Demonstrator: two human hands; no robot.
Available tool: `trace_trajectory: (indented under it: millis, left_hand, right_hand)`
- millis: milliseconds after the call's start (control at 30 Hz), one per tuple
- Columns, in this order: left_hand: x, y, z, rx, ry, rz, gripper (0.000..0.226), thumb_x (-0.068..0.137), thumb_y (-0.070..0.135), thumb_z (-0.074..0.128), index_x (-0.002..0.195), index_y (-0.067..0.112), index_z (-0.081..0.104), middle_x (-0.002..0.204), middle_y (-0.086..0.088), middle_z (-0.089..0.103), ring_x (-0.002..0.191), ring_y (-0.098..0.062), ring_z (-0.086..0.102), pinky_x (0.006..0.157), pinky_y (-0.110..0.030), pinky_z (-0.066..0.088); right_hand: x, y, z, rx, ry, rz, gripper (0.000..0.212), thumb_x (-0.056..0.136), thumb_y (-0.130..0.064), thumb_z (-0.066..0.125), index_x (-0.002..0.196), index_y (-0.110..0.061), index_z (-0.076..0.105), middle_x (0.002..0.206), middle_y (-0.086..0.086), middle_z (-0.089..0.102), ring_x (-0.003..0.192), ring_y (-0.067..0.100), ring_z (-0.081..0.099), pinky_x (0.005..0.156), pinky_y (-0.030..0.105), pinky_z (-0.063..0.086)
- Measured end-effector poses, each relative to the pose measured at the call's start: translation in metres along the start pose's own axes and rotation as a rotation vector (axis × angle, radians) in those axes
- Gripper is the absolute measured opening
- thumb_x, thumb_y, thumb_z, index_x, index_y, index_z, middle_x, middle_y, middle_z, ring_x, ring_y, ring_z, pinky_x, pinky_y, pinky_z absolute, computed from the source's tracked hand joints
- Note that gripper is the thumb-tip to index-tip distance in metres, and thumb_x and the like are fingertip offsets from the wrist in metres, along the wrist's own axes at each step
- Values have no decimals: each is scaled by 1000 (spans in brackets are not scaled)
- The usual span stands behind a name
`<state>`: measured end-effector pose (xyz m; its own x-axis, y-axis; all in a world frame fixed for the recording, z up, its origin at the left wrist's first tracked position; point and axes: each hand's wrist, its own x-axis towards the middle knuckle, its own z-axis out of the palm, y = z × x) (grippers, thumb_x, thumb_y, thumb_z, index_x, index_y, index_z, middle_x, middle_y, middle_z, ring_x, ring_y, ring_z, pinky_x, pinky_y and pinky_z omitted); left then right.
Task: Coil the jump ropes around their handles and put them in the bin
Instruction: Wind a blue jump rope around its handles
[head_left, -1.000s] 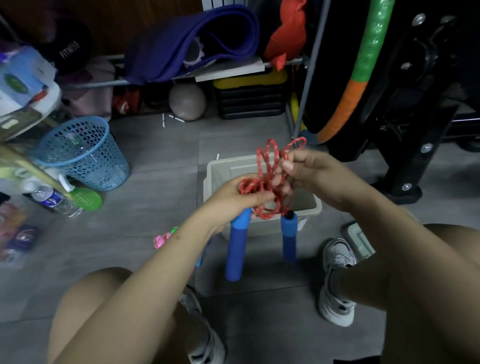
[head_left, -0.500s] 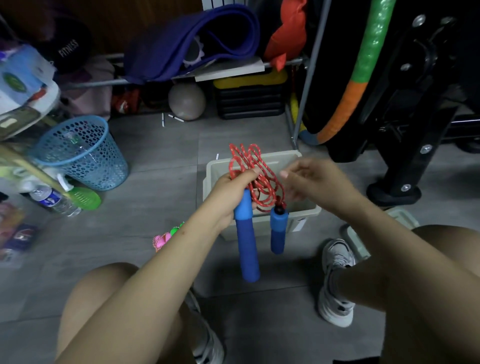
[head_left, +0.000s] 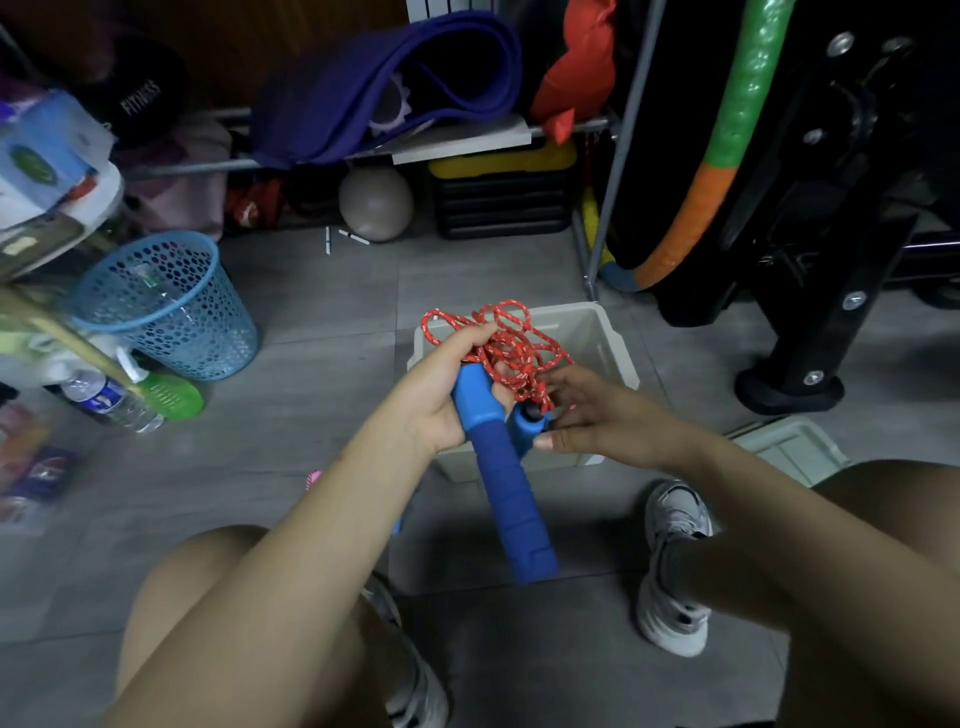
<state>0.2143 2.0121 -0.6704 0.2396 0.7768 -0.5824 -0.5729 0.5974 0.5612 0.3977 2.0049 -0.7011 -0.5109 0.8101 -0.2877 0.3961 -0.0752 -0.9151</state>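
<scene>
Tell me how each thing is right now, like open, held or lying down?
left hand: grips one blue handle
red rope: bunched loosely, not coiled
right hand: fingers touch the second blue handle
bin: open, upright
blue basket: upright
water bottle: lying down

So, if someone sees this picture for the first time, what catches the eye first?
Probably the red rope, bunched in loose loops at the centre above the beige bin. The left hand grips it together with a long blue handle, while the right hand touches the second handle.
</scene>
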Motion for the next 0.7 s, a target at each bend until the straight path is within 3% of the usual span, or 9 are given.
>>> trace_trajectory:
  millis: [100, 233, 333, 467, 567, 633, 700]
  left_hand:
    - [-2, -2, 1, 38, -9, -41, 20, 89, 21, 59, 74, 9, 55, 56, -2, 53, 44, -8, 50, 37, -18, 42]
    - [6, -1, -7, 207, 111, 5, 18, 88, 24, 64, 78, 11, 57, 62, -2, 55, 45, -9, 52, 39, -20, 44]
    - [13, -8, -12, 385, 210, 66, 17, 88, 25, 64, 81, 12, 59, 62, -2, 59, 46, -9, 55, 41, -21, 45]
    - [13, -20, -9, 516, 207, 180, 14, 85, 28, 69, 86, 15, 65, 73, 0, 68, 57, -8, 63, 45, -21, 48]
    - [11, -22, -8, 538, 99, 165, 14, 84, 17, 69, 97, 12, 63, 83, -1, 68, 74, -14, 63, 51, -24, 51]
    - [9, -19, -7, 446, 23, 139, 13, 86, -1, 58, 96, 8, 57, 83, -7, 64, 76, -17, 60, 63, -29, 54]
    - [7, -18, -6, 348, -48, 129, 20, 86, -13, 46, 93, 5, 52, 82, -11, 60, 76, -20, 60, 77, -36, 53]
  right_hand:
    - [3, 2, 8, -33, -29, -21, 57, 63, -39, 80, 114, -25, 58, 114, 4, 65, 101, 29, 65, 94, 50, 49]
    - [1, -5, 4, 19, -29, -5, 34, 79, -18, 75, 107, -30, 59, 116, 2, 65, 112, 20, 60, 99, 43, 47]
    - [-4, -5, 1, 14, -64, 39, 29, 88, -19, 64, 114, -29, 56, 108, -8, 64, 98, 5, 61, 79, 22, 52]
    - [-6, -7, 7, 9, 43, 93, 22, 94, -20, 54, 116, -15, 56, 102, 5, 66, 90, 14, 64, 74, 34, 57]
    - [-8, -11, 7, 34, 159, 104, 17, 93, -27, 56, 103, -14, 62, 90, 4, 64, 72, 6, 60, 58, 17, 51]
    - [-8, -12, 9, 145, 207, 107, 15, 92, -33, 56, 98, -22, 65, 95, 1, 67, 80, 6, 60, 70, 18, 49]
    - [-8, -11, 14, 332, 216, 126, 15, 93, -33, 55, 97, -22, 65, 101, 4, 67, 89, 13, 61, 84, 32, 50]
